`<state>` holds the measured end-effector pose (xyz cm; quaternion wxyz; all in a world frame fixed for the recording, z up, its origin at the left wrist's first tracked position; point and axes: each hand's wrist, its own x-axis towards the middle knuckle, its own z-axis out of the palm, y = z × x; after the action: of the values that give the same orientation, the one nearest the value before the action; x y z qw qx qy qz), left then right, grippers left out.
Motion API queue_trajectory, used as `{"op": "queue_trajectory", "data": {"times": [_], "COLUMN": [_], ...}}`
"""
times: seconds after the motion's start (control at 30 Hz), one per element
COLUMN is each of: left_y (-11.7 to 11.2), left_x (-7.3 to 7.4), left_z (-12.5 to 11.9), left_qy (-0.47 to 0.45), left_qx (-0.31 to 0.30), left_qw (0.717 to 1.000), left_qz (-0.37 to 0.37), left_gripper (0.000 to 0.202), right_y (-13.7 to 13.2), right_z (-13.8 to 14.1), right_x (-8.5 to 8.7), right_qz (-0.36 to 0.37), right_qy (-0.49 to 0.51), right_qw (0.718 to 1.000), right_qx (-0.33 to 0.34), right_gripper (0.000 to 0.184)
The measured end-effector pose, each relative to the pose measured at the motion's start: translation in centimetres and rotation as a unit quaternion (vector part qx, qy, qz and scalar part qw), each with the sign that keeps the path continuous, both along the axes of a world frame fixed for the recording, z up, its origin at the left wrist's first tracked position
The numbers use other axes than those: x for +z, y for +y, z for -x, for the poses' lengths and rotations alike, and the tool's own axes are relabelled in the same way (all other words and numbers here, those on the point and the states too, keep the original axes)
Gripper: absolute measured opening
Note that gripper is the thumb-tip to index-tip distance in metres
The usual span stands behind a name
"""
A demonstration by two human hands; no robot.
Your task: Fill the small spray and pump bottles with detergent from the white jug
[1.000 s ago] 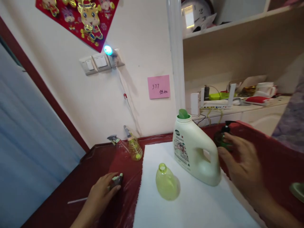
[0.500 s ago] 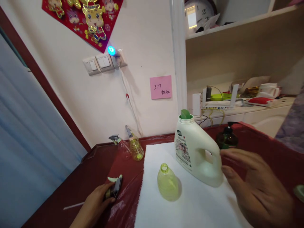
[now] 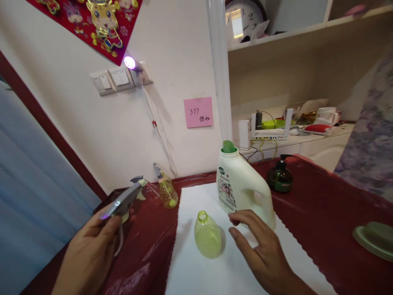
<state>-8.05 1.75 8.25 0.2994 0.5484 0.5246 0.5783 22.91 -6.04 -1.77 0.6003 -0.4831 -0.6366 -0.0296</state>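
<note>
My left hand grips a grey spray trigger head, raised above the table, its thin tube hanging below. On the white sheet stands a translucent yellow-green bottle with an uncapped neck. My right hand is just right of this bottle, fingers apart and holding nothing. Behind that hand is a large pale green detergent jug with a handle and a green spout in its uncapped mouth. The hand hides the lower part of the jug.
Two spray bottles, one pinkish and one yellow, stand near the wall. A dark pump bottle is behind the jug. A green lid-like object lies at the right. A shelf with a router is beyond.
My left hand has lifted the spray trigger head off the table and turned it. My right hand has moved left from beside the jug's handle towards the yellow-green bottle. The view has shifted slightly right.
</note>
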Motion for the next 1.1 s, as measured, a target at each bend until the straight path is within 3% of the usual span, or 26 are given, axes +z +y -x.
{"op": "queue_trajectory", "data": {"times": [0.07,0.1,0.27,0.47,0.7,0.97,1.1], "left_y": [-0.7,-0.9,-1.2,-0.1,1.2,1.1,1.2], "left_x": [1.9,2.8,4.8,3.8,1.6,1.8,0.8], "left_z": [-3.2,-4.7,-10.0,-13.4,-15.3,-15.8,-15.7], "left_qy": [-0.169,-0.227,-0.300,-0.362,-0.362,-0.369,-0.373], "left_qx": [-0.013,-0.052,-0.143,-0.240,-0.245,-0.256,-0.254], "left_qw": [0.985,0.971,0.937,0.894,0.897,0.891,0.890], "left_qz": [-0.026,-0.056,-0.106,-0.110,-0.072,-0.070,-0.062], "left_gripper": [0.040,0.033,0.021,0.019,0.025,0.028,0.026], "right_y": [0.4,0.5,0.5,0.5,0.4,0.6,0.5], "right_z": [0.6,0.8,0.7,0.0,-0.2,-0.2,-0.2], "right_x": [-1.2,-1.8,-3.6,-4.1,-3.7,-4.0,-3.9], "right_qz": [0.009,0.014,0.042,0.047,0.043,0.057,0.057], "right_qy": [-0.001,-0.007,-0.032,-0.027,-0.020,-0.022,-0.024], "right_qw": [1.000,1.000,0.998,0.998,0.999,0.998,0.998], "right_qx": [0.009,0.013,0.027,0.010,0.007,0.010,0.010], "right_gripper": [0.018,0.018,0.018,0.019,0.018,0.019,0.019]}}
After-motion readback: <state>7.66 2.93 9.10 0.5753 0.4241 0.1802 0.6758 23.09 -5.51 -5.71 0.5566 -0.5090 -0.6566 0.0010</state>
